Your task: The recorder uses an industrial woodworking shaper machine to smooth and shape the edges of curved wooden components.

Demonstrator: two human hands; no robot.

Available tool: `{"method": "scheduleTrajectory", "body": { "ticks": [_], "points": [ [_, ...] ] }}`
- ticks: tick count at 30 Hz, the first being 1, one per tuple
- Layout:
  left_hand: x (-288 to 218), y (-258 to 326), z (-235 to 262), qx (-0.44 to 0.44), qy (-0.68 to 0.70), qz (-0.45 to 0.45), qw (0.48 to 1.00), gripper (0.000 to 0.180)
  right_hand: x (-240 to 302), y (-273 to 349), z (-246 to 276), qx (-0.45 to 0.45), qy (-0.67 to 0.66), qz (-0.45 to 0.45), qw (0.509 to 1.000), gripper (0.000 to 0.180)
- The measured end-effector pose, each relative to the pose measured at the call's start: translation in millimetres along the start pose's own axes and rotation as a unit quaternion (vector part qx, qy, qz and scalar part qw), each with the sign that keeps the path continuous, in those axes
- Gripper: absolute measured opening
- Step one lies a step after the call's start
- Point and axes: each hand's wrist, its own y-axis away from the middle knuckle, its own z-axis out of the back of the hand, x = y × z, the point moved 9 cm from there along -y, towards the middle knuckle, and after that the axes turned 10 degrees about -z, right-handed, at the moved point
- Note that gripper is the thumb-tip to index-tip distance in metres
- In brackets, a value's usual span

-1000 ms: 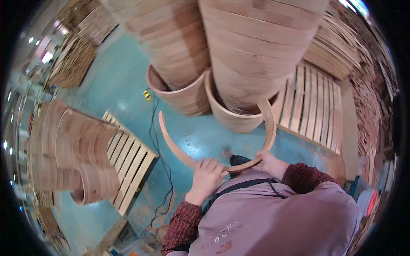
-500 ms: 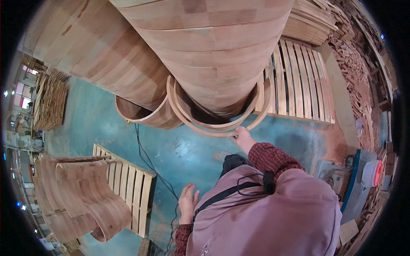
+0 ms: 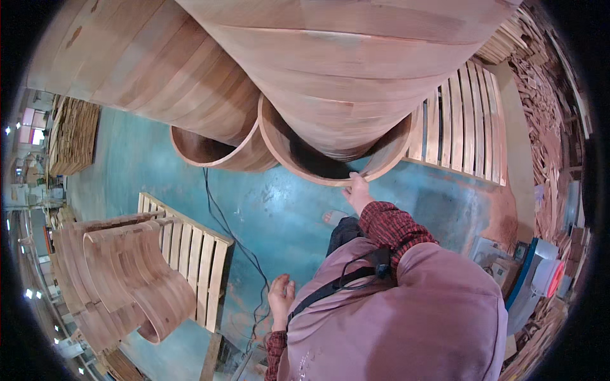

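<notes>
My right hand (image 3: 358,192) is closed on the near lower rim of a big curved wooden panel (image 3: 343,70), thumb and fingertips at its edge. The panel is made of glued strips and curls into a deep trough at the bottom. Its far end runs out past the top of the view. At its left, touching or nearly so, stands a second curved panel (image 3: 159,82) of the same make. My left hand (image 3: 280,300) hangs low beside my body, fingers loosely bent and apart, with nothing in it.
Several S-shaped wooden panels (image 3: 136,273) rest by a slatted pallet (image 3: 203,254) at the left. Black cables (image 3: 219,235) trail over the green floor. Another slatted pallet (image 3: 457,127) lies at the right, before heaped wood scraps (image 3: 540,114). A board stack (image 3: 74,136) stands far left.
The gripped panel's rim has moved up and inward; the gap between it and the inner rim no longer shows. My right hand went up with it. My left hand stays low.
</notes>
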Motion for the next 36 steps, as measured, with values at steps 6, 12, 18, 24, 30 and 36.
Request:
{"method": "scheduleTrajectory", "body": {
  "ticks": [6, 12, 18, 24, 30, 36],
  "points": [
    [7, 2, -1, -0.008, 0.018, 0.056, 0.998, 0.024, -7, -11, -11, 0.024, -0.056, -0.014, 0.998, 0.037],
    [4, 2, -4, -0.006, 0.005, 0.049, 0.999, 0.025, -21, -15, -21, -0.005, -0.035, -0.027, 0.999, 0.039],
    [5, 15, -1, -0.052, 0.018, 0.052, 0.997, 0.024, -15, -13, -20, 0.005, -0.004, -0.027, 1.0, 0.033],
    [11, 31, -5, -0.083, 0.026, 0.064, 0.994, 0.023, 3, -29, -2, 0.015, 0.053, -0.011, 0.998, 0.039],
    [18, 49, -16, -0.112, 0.065, 0.12, 0.984, 0.024, 6, -58, 3, 0.042, 0.082, -0.047, 0.995, 0.028],
    [23, 62, -23, -0.124, 0.073, 0.147, 0.979, 0.025, 12, -59, 6, 0.047, 0.086, -0.031, 0.995, 0.028]
  ]
}}
